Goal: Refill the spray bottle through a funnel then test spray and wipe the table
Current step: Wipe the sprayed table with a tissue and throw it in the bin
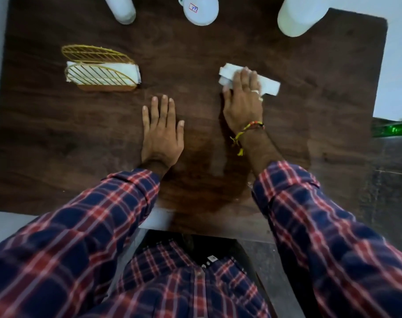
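Note:
My right hand (243, 99) presses flat on a folded white paper napkin (270, 84) lying on the dark wooden table (80, 145), right of centre. My left hand (162, 131) rests palm down on the bare table with its fingers spread and nothing in it. At the far edge stand a white funnel (201, 11) with a small label, a white bottle (123, 9) at the left and a larger white container (298, 18) at the right; their tops are cut off by the frame.
A gold wire napkin holder (99, 68) with white napkins stands at the left back. The table's right edge runs near a dark floor with a green object (392, 129). The near table edge is at my waist.

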Available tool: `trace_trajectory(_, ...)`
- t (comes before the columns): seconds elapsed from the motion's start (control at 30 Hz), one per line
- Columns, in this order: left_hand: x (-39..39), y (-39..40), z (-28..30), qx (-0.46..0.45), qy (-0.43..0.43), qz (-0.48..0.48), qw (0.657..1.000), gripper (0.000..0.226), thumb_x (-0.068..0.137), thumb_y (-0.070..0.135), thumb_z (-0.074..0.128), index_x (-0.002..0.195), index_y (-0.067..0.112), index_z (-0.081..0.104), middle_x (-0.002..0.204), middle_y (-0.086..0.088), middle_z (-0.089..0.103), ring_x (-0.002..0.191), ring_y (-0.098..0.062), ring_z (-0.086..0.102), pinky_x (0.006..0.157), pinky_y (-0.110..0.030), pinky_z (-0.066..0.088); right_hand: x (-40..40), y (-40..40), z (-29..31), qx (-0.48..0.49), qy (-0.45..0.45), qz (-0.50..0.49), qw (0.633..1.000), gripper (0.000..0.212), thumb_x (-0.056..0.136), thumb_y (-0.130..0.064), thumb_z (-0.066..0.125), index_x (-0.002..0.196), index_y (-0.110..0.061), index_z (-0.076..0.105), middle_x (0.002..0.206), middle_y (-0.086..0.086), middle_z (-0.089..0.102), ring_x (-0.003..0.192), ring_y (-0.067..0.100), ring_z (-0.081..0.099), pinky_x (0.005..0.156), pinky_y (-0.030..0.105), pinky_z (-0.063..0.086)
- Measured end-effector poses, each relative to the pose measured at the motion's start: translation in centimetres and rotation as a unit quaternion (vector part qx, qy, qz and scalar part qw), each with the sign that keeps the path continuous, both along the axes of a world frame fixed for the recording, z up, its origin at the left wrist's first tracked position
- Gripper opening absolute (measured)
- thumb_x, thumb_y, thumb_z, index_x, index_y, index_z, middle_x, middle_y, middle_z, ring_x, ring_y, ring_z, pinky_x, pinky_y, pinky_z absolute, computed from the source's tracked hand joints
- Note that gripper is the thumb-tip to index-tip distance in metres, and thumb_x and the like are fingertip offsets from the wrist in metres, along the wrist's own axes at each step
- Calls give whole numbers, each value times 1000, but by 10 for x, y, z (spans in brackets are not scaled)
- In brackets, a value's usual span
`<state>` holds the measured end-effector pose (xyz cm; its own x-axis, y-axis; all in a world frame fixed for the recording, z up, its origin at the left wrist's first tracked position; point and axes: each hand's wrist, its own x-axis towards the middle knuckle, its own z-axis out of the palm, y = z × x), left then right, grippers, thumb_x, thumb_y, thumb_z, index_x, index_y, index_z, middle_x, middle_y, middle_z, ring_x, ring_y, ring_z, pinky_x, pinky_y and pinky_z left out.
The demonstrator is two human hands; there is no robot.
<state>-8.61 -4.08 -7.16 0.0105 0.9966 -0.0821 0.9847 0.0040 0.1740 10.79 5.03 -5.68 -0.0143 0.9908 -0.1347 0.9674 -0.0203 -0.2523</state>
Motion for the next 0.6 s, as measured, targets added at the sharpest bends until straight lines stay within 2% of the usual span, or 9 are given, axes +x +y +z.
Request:
trace_trajectory(0.07,1,0,0,6,-3,-1,1000,60,103,37,28,152,3,27,159,-17,25,149,-33,15,121,-54,9,-12,-16,-1,11,23,64,998,60,98,-37,32,139,4,47,145,27,44,137,46,36,114,54,30)
trace_trajectory(0.13,0,1,0,4,-2,2,1000,60,103,38,27,152,3,26,159,-17,24,150,-33,15,121,-53,8,-16,-55,0,-13,26,109,994,60,98,-38,31,139,2,49,145,25,45,138,45,36,114,55,30)
trace_trajectory(0.2,0,0,-1,2,3,3,1000,61,103,39,26,152,3,26,159,-17,24,150,-32,15,122,-52,8,0,-80,-1,-12,25,63,998,56,100,-35,34,141,1,46,148,24,42,140,45,33,115,55,28)
trace_trajectory(0.3,1,0,-2,8,2,4,1000,61,103,40,26,152,4,26,160,-16,23,150,-32,14,122,-51,6,23,-50,-4,-33,12,-80,996,59,101,-35,35,149,-1,32,157,20,27,146,41,21,120,50,15)
trace_trajectory(0.33,0,0,-2,6,-1,6,1000,61,103,40,26,152,4,25,160,-15,23,150,-33,13,122,-51,6,24,-35,-2,-42,5,-80,996,61,101,-38,33,151,-3,27,159,17,22,148,39,16,120,48,11)
trace_trajectory(0.4,1,-1,-1,8,-3,5,1000,63,102,42,26,152,4,25,160,-15,23,150,-33,13,122,-51,5,15,-28,0,-43,7,-12,999,62,100,-40,30,152,-5,26,160,16,21,148,38,14,120,47,10)
trace_trajectory(0.5,0,0,0,5,-2,6,1000,64,102,43,25,152,3,24,160,-16,22,150,-33,12,122,-51,5,8,-78,-2,-37,26,86,995,58,99,-38,34,147,-5,38,155,17,33,145,40,24,118,51,18)
trace_trajectory(0.53,-1,0,0,3,-3,6,1000,65,102,44,25,152,3,24,160,-16,22,150,-33,12,122,-51,5,18,-98,-6,-16,28,68,997,56,99,-37,35,145,-4,42,153,17,38,143,41,28,118,52,21)
trace_trajectory(0.6,1,-1,-1,12,3,5,1000,65,102,44,26,152,4,25,160,-15,23,150,-33,12,122,-50,5,45,-103,-9,-2,36,-31,999,56,100,-34,35,145,-3,41,153,18,36,143,43,28,117,54,22)
